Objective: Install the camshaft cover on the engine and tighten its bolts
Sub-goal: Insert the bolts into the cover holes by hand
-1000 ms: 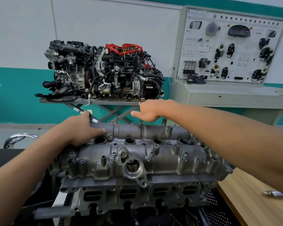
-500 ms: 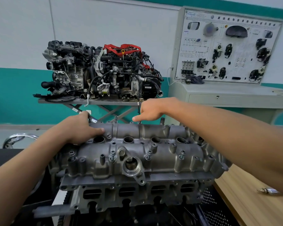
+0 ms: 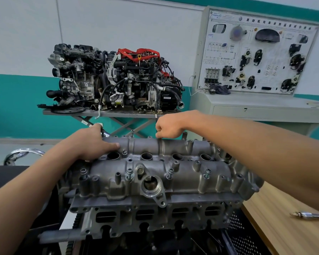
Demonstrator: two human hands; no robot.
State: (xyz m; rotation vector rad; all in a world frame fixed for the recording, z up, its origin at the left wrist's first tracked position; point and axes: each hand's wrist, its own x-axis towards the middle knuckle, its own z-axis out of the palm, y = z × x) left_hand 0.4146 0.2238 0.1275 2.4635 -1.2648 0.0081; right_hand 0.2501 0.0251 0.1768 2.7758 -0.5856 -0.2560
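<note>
head | hands 2: left hand [image 3: 92,144], right hand [image 3: 168,128] | camshaft cover [image 3: 188,176] 1 | wells [image 3: 146,156] 4

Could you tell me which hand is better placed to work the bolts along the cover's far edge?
Right. The right hand is curled, fingertips down at the far edge of the camshaft cover; the left hand lies flat on its left end, probably steadying it.

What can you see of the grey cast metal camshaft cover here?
The grey cast-metal camshaft cover sits atop the cylinder head, with four round wells, a large round port in front and bolts standing raised. The left hand rests on its far left; curled fingers of the right hand meet its far edge.
</note>
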